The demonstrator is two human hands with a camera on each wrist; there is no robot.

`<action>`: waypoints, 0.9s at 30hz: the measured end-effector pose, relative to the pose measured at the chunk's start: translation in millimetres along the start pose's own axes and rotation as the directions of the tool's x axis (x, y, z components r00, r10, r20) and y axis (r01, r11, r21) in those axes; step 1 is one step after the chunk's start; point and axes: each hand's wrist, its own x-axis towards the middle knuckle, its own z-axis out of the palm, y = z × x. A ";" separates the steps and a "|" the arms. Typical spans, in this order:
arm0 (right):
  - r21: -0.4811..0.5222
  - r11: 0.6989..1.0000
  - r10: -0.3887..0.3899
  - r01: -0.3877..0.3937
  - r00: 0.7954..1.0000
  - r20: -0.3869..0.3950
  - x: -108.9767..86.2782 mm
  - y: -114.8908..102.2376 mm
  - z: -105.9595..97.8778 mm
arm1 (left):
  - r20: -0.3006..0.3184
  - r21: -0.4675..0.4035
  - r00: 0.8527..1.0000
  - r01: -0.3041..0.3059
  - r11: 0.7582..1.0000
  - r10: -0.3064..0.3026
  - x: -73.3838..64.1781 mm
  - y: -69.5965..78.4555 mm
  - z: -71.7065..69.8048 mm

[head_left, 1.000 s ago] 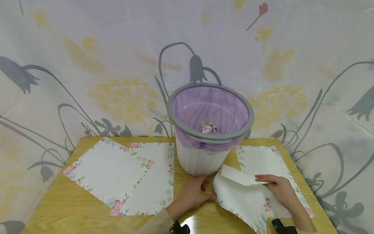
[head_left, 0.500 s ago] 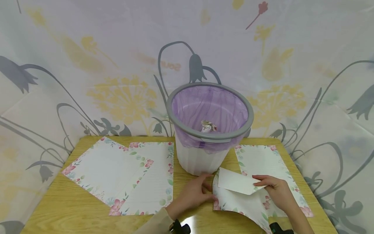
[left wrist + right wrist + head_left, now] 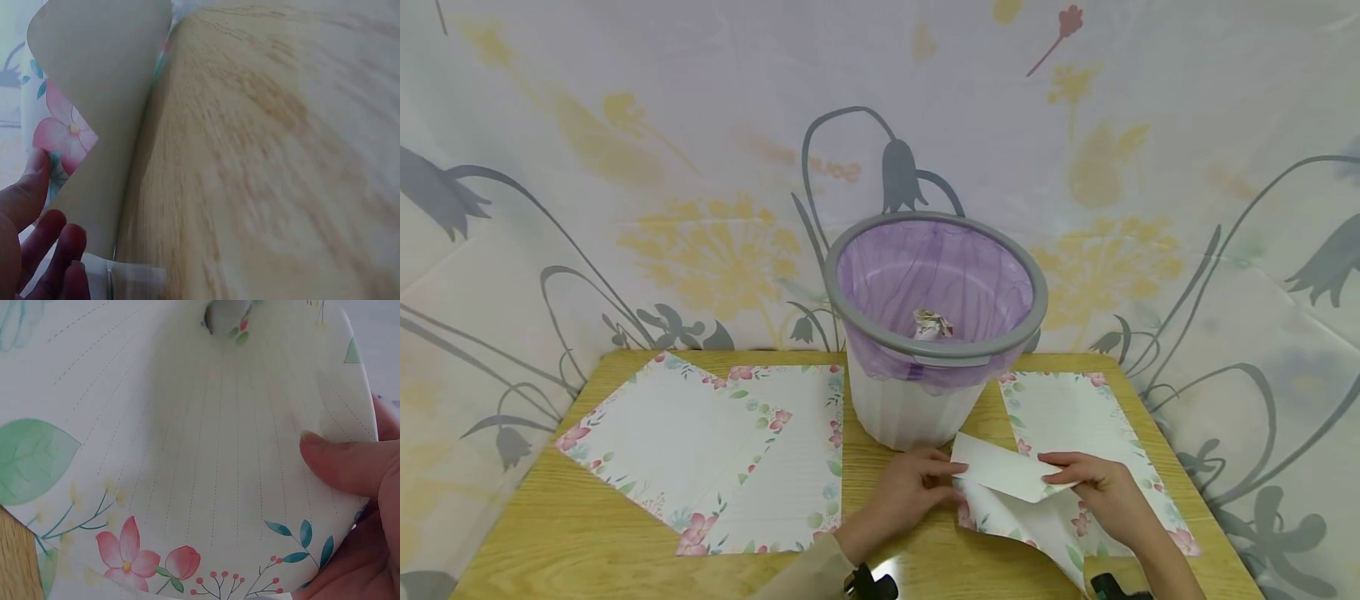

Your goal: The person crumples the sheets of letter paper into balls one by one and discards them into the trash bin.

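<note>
A sheet of flower-bordered letter paper (image 3: 1015, 517) curls up off the table, its far edge folded over so that the plain back (image 3: 1000, 471) shows. My right hand (image 3: 1101, 492) pinches the folded edge, with the thumb (image 3: 344, 465) on the lined, printed face in the right wrist view. At the sheet's left side my left hand (image 3: 913, 492) holds the edge between thumb and fingers. In the left wrist view that thumb (image 3: 37, 172) lies by a pink printed flower, and the other fingers are bent below it.
Behind the hands stands a white bin (image 3: 902, 408) with a grey rim and purple liner, a crumpled piece (image 3: 932, 325) inside. Two overlapping sheets (image 3: 662, 442) lie left on the wooden table (image 3: 550, 517). Another sheet (image 3: 1060, 408) lies at right, partly under the held one.
My right hand has shifted slightly left, bringing the folded flap over toward the left hand. The left hand's fingers have come onto the flap and the sheet's left edge.
</note>
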 end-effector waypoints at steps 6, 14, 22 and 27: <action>0.141 0.989 -0.072 0.051 0.986 0.147 -1.6 0.2 -8.7 | -0.056 -0.026 0.997 0.043 0.999 -0.045 2.7 0.6 3.6; 0.221 0.975 -0.053 -0.028 0.935 0.352 -1.5 -14.8 -18.1 | -0.104 -0.056 0.994 0.037 0.998 -0.043 4.3 1.3 3.6; -0.143 0.989 -0.006 0.041 0.972 0.236 -0.5 -37.8 -3.2 | -0.117 -0.020 0.993 -0.007 1.000 0.004 4.0 3.2 3.1; -0.187 0.982 0.030 0.004 0.984 0.176 -1.7 -46.7 13.3 | -0.149 0.009 0.987 -0.061 0.998 0.062 4.6 1.9 5.4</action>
